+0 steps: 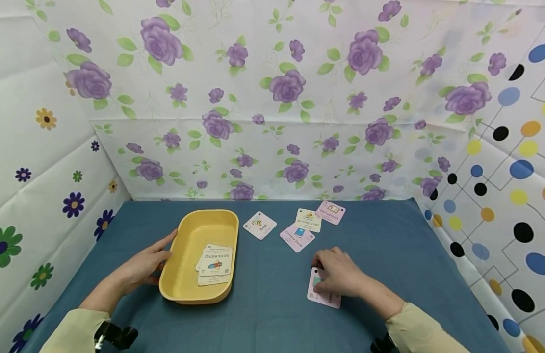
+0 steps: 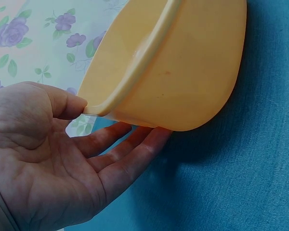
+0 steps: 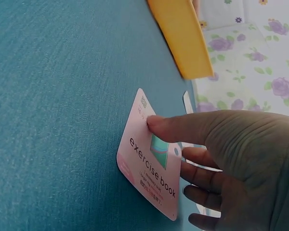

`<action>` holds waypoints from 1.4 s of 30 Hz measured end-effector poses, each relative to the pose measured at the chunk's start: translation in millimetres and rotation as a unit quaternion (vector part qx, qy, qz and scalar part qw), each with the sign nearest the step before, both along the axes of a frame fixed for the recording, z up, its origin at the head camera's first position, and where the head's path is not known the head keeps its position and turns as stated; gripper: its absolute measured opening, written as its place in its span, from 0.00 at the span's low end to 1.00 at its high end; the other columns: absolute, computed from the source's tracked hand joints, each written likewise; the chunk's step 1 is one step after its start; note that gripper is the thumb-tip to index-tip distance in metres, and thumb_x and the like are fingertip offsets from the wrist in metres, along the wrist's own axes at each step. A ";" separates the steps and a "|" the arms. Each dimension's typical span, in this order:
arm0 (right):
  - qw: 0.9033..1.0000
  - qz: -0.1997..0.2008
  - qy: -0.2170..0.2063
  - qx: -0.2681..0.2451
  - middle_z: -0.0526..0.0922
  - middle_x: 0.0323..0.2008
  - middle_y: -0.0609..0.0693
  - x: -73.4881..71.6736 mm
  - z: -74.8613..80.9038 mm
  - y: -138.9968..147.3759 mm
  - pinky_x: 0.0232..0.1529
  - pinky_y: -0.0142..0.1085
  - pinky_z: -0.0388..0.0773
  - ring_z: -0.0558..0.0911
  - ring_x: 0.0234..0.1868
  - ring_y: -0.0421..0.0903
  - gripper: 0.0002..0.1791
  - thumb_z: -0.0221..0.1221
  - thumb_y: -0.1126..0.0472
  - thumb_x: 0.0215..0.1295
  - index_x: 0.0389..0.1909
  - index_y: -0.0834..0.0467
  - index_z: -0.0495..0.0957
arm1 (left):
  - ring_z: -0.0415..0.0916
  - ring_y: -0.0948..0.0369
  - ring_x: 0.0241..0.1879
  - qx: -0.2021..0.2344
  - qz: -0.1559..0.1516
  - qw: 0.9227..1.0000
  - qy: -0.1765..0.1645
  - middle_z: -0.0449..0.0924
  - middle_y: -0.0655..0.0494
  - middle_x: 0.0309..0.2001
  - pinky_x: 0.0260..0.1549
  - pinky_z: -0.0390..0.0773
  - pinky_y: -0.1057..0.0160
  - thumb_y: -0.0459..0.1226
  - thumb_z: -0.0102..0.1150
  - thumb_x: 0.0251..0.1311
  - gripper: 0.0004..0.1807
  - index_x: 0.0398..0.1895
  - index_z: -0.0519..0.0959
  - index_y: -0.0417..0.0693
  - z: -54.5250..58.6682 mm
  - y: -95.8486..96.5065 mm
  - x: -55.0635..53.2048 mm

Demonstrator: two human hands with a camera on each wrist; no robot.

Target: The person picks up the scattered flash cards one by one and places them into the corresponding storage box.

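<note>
My left hand holds a yellow plastic tray by its left side. In the left wrist view the thumb lies on the rim, with the other fingers against the outer wall. Several cards lie in the tray, the top one a "spaceship" card. To the right of the tray, my right hand pinches a pink "exercise book" card. Its thumb presses the printed face and the fingers are behind, partly hidden. The card is tilted up in the right wrist view.
Beyond my right hand lie a "bee" card, a "Chinese book" card, a "sailing boat" card and a "storybook" card; the last three overlap. A blue cloth covers the table, with a flowered sheet hanging behind.
</note>
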State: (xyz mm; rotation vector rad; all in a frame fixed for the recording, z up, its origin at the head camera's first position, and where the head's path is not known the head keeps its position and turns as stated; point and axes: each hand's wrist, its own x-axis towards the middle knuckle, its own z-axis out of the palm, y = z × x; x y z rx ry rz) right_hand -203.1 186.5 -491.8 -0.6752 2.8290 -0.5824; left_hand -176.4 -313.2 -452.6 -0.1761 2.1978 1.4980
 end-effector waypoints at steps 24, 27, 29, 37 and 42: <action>1.000 0.005 -0.008 -0.004 0.76 0.33 0.37 -13.7 36.5 11.8 0.45 0.47 0.67 0.70 0.47 0.48 0.09 0.69 0.54 0.67 0.29 0.41 0.81 | 0.79 0.49 0.49 0.006 0.002 1.000 -0.003 0.43 0.31 0.78 0.42 0.82 0.45 0.43 0.40 0.82 0.37 0.84 0.35 0.68 -1.7 -1.2 -2.1; 1.000 0.002 -0.018 -0.009 0.76 0.33 0.37 -14.7 38.6 13.4 0.42 0.45 0.68 0.70 0.48 0.48 0.09 0.68 0.54 0.68 0.29 0.42 0.80 | 0.78 0.49 0.49 0.004 0.002 1.000 -0.004 0.43 0.30 0.78 0.42 0.82 0.45 0.43 0.39 0.82 0.37 0.84 0.35 0.68 -1.9 -1.2 -2.2; 1.000 0.004 -0.019 -0.009 0.76 0.33 0.37 -15.5 40.0 14.6 0.42 0.45 0.68 0.70 0.49 0.49 0.08 0.67 0.54 0.69 0.29 0.42 0.80 | 0.79 0.49 0.50 0.004 0.001 1.000 -0.004 0.43 0.30 0.78 0.42 0.82 0.45 0.43 0.39 0.82 0.37 0.84 0.35 0.68 -1.6 -1.2 -2.1; 0.999 0.012 -0.013 -0.034 0.77 0.33 0.36 -16.7 45.1 18.8 0.43 0.46 0.68 0.71 0.51 0.51 0.08 0.65 0.53 0.71 0.31 0.42 0.80 | 0.79 0.49 0.52 0.005 0.000 1.000 -0.002 0.41 0.30 0.79 0.43 0.82 0.44 0.43 0.39 0.82 0.37 0.84 0.34 0.68 -1.1 -1.1 -2.0; 0.997 0.007 -0.005 -0.073 0.79 0.36 0.38 -17.6 45.1 19.0 0.41 0.46 0.68 0.72 0.51 0.55 0.07 0.65 0.53 0.71 0.31 0.43 0.81 | 0.79 0.49 0.54 0.007 0.000 1.000 -0.002 0.40 0.30 0.79 0.43 0.82 0.44 0.44 0.40 0.82 0.37 0.84 0.34 0.68 -1.9 -1.5 -1.8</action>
